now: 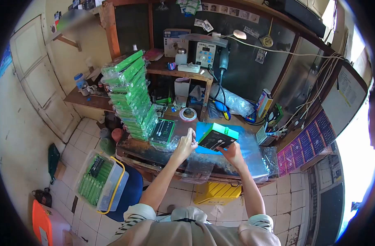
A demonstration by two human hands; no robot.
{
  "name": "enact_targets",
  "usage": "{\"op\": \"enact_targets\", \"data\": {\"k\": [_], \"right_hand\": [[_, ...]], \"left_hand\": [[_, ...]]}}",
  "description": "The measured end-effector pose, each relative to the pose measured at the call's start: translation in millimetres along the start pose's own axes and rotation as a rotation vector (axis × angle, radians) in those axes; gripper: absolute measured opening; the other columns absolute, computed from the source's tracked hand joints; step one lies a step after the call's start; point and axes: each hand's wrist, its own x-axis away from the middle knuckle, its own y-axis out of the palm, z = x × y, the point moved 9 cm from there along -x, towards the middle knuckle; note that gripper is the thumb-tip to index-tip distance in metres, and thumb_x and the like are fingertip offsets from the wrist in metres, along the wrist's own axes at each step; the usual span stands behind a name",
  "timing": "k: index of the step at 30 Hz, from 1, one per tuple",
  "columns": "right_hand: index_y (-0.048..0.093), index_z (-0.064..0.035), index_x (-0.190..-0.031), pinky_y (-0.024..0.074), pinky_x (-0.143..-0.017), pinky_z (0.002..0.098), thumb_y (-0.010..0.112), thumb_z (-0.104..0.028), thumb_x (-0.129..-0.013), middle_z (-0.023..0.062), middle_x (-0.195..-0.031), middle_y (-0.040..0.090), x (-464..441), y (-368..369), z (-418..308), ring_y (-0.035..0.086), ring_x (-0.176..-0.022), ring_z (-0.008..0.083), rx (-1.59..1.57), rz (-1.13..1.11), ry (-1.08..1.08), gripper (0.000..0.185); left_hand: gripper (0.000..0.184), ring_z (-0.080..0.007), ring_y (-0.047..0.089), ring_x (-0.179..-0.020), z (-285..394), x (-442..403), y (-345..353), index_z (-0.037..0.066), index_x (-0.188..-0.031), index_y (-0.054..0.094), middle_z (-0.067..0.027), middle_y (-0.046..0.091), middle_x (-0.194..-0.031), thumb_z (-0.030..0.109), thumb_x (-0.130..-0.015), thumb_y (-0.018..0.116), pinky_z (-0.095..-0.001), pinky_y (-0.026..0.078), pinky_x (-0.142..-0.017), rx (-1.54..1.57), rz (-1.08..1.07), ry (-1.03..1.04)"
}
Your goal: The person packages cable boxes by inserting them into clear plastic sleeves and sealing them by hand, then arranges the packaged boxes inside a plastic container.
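Observation:
A black and green cable box, with a white cable pictured on its front, is tilted above the blue mat. My right hand grips it by its lower right edge. Just left of the box, my left hand is raised with its fingers pressed together; whether something small is between them I cannot make out. Another box of the same kind lies on the bench, on clear plastic wrap. Beside it rises a tall stack of green boxes in clear plastic.
Below left, a clear bin with a yellow handle holds several green packs. A tape roll lies behind my left hand. Loose plastic hangs over the bench's front edge. A yellow crate stands underneath, and a pen holder at right.

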Motion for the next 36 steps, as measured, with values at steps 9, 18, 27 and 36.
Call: {"op": "enact_targets", "data": {"k": [9,18,27,36], "right_hand": [[0.059,-0.0009,-0.095,0.0483,-0.064,0.0314,0.068,-0.006,-0.071,0.0145,-0.086,0.064,-4,7,-6,0.063,-0.075,0.0214,0.044,-0.018,-0.081,0.026],[0.05,-0.0022,-0.106,0.0461,-0.072,0.0368,0.067,0.0,-0.069,0.0187,-0.095,0.055,-5,15,-20,0.056,-0.087,0.0362,0.103,-0.052,-0.149,0.041],[0.055,0.0031,-0.098,0.0502,-0.068,0.0299,0.067,-0.002,-0.072,0.0119,-0.088,0.064,-13,8,-5,0.062,-0.081,0.0162,-0.126,-0.012,-0.003,0.029],[0.048,0.0011,-0.11,0.0527,-0.07,0.0316,0.071,-0.011,-0.068,0.013,-0.099,0.061,-22,-9,17,0.061,-0.09,0.0206,-0.096,-0.013,0.152,0.049]], "left_hand": [[0.034,-0.0252,0.062,-0.065,-25,-7,1,0.007,-0.083,0.033,-0.0117,0.06,-0.067,0.009,-0.07,0.064,-0.0337,0.046,-0.06,0.044,-0.099,-0.145],[0.03,-0.0203,0.062,-0.067,-41,-16,-2,0.005,-0.081,0.04,-0.0122,0.06,-0.069,0.011,-0.067,0.066,-0.0322,0.046,-0.061,0.082,-0.13,-0.227],[0.027,-0.0164,0.06,-0.075,-52,-23,4,0.005,-0.084,0.047,-0.0074,0.06,-0.078,0.014,-0.069,0.068,-0.0295,0.047,-0.068,0.175,-0.176,-0.267],[0.056,-0.0205,0.058,-0.098,-2,-19,-4,0.01,-0.117,0.045,-0.01,0.062,-0.098,0.008,-0.067,0.071,-0.0338,0.042,-0.088,0.346,-0.151,0.059]]}}
